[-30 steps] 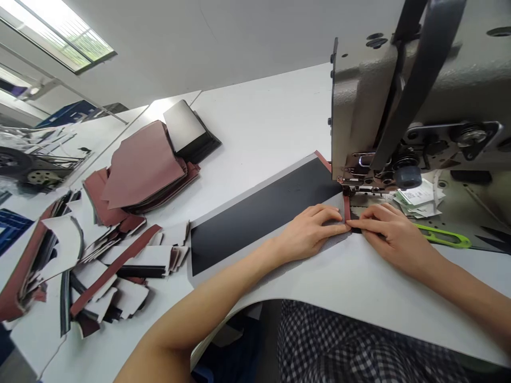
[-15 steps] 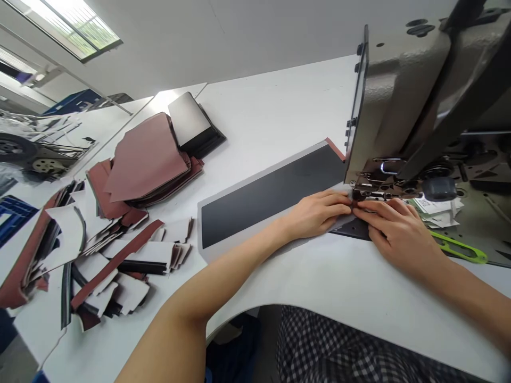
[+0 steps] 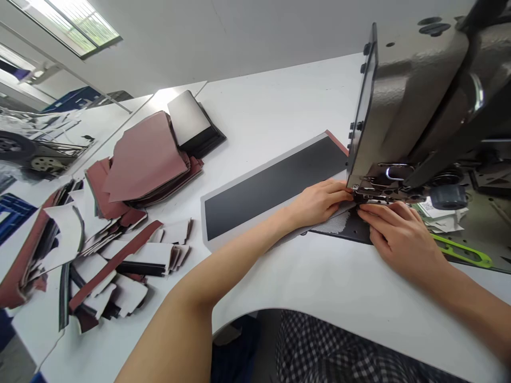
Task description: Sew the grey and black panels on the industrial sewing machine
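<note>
A grey-edged panel (image 3: 275, 183) with a dark grey middle lies slanted on the white table, its right end reaching under the sewing machine (image 3: 403, 101). A red-brown strip (image 3: 337, 142) shows along its far right edge. My left hand (image 3: 319, 205) rests on the panel's near side, its fingers pressed together on the material beside the presser foot (image 3: 357, 196). My right hand (image 3: 403, 234) is closed just right of the foot, fingertips bunched on the dark bed plate (image 3: 361, 230). What lies under those fingertips is hidden.
At left are stacked red-brown pieces (image 3: 147, 157), a white-and-black stack (image 3: 189, 119), and a loose heap of cut pieces (image 3: 115, 266). A lime-green tool (image 3: 465, 251) and paper labels (image 3: 443, 215) lie right of my hand. The table's curved front edge (image 3: 259, 309) is near my lap.
The panel's left end has shifted slightly right, toward the machine, and the panel has turned a little. My hands stay by the presser foot; more of its grey near edge shows between them.
</note>
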